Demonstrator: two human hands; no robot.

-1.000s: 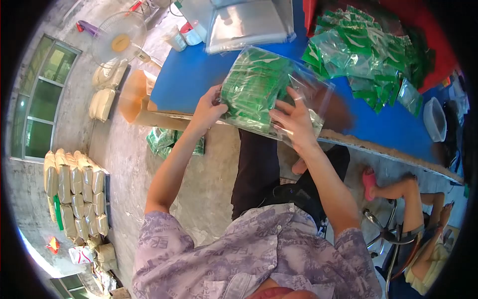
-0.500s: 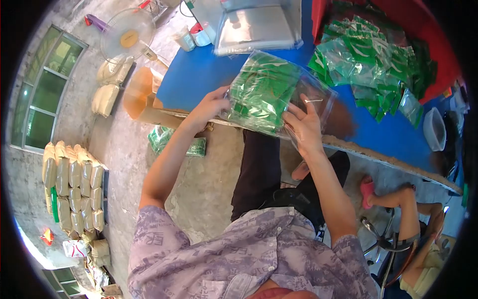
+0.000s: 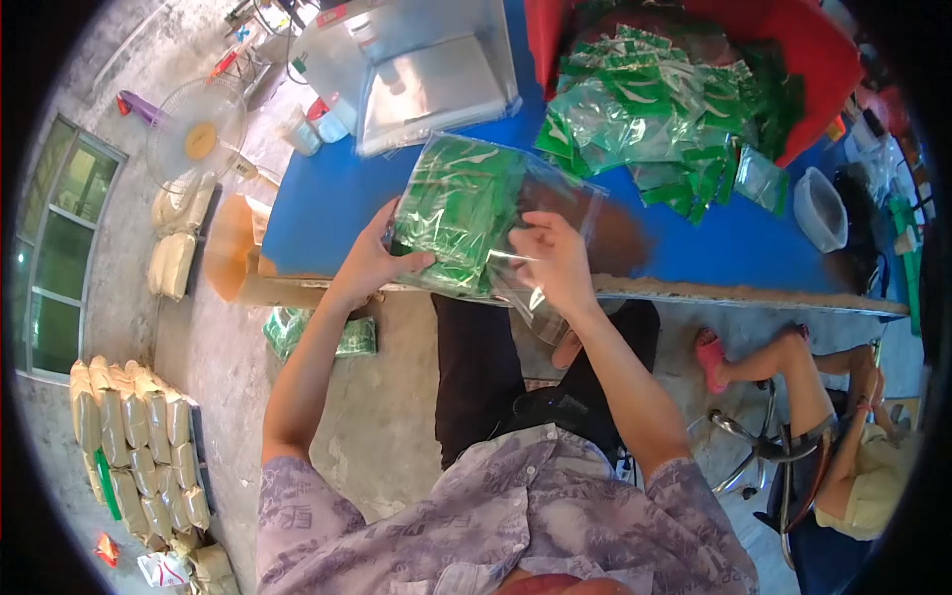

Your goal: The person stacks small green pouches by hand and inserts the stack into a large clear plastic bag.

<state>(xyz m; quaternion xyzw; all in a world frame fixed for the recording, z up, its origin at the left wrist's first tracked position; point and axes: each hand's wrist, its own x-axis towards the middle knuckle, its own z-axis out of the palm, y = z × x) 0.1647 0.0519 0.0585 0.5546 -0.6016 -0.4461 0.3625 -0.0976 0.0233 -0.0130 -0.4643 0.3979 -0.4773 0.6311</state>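
A clear plastic bag (image 3: 570, 203) with a stack of green packets (image 3: 451, 208) in it is held above the front edge of the blue table. My left hand (image 3: 369, 266) grips the stack's left side, thumb on top and the other fingers hidden beneath. At the loose, see-through end of the bag is my right hand (image 3: 555, 266), its fingers curled against the film. Behind the bag lies a pile of flat clear bags (image 3: 431, 89). A heap of loose green packets (image 3: 654, 109) sits to the right on the table.
The blue table (image 3: 317, 213) has a rough front edge. A red sheet or bin (image 3: 828, 59) backs the heap, with a white plastic basket (image 3: 820, 210) beside it. On the left stand a fan (image 3: 198, 139) and stacked brown packages (image 3: 139, 456). A seated person (image 3: 803, 397) is at right.
The view has shifted, so the table sits further left and lower. My left thumb now lies over the stack's near edge. My right fingers have curled and moved toward the bag's clear end.
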